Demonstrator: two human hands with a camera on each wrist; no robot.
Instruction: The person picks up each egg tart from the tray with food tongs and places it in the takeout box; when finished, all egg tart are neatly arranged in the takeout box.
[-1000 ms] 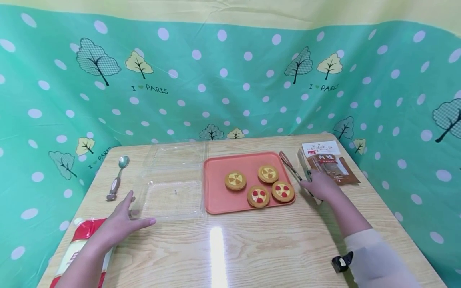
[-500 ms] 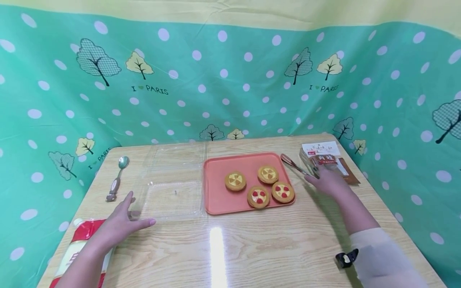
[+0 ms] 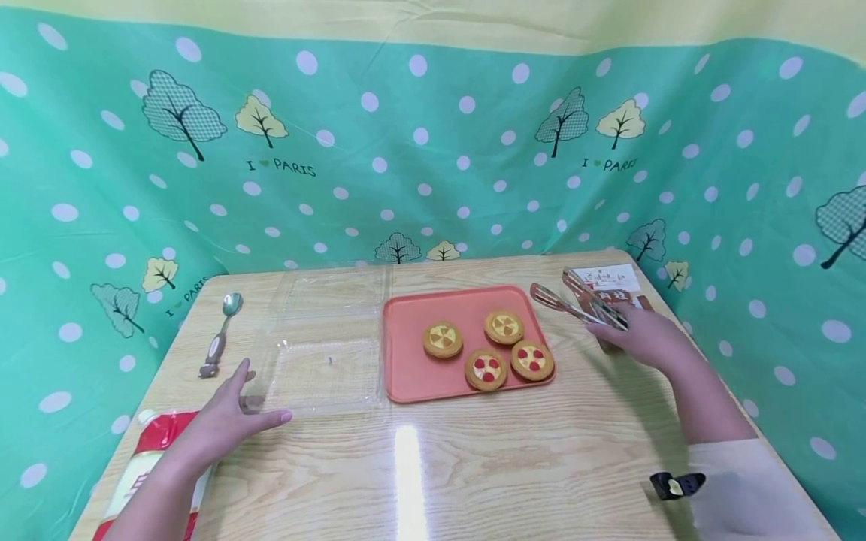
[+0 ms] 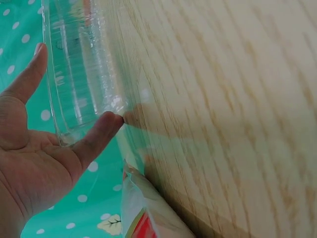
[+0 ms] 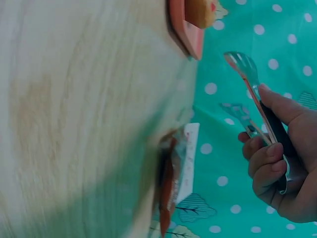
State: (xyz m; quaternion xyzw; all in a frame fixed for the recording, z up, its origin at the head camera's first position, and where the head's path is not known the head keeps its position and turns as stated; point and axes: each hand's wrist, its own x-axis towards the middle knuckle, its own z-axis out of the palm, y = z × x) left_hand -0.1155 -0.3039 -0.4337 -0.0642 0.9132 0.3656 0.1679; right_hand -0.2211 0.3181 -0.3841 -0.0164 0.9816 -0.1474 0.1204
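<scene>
My right hand [image 3: 639, 336] grips metal tongs [image 5: 270, 119] with dark handle parts, held above the table at the right, their arms spread and nothing between the tips. The thumb lies along one arm, and fingers curl round the other in the right wrist view. With fingers and thumb spread, my left hand [image 3: 219, 424] touches the near left corner of a hinged clear plastic box [image 3: 325, 376], which lies unfolded. On a pink tray [image 3: 406, 315] sit several round tarts, such as one topped with yellow wedges [image 3: 443, 340] and one with red berries [image 3: 485, 370].
A brown and white food packet [image 3: 612, 278] lies behind the tongs, partly covered by them and the right hand. At the left lies a spoon [image 3: 219, 338] with a grey-brown handle. A red and white pouch [image 3: 145, 466] lies under the left forearm.
My right hand has lifted the tongs off the table and drawn back to the right. The tongs' arms have spread apart. The left hand has stayed in place.
</scene>
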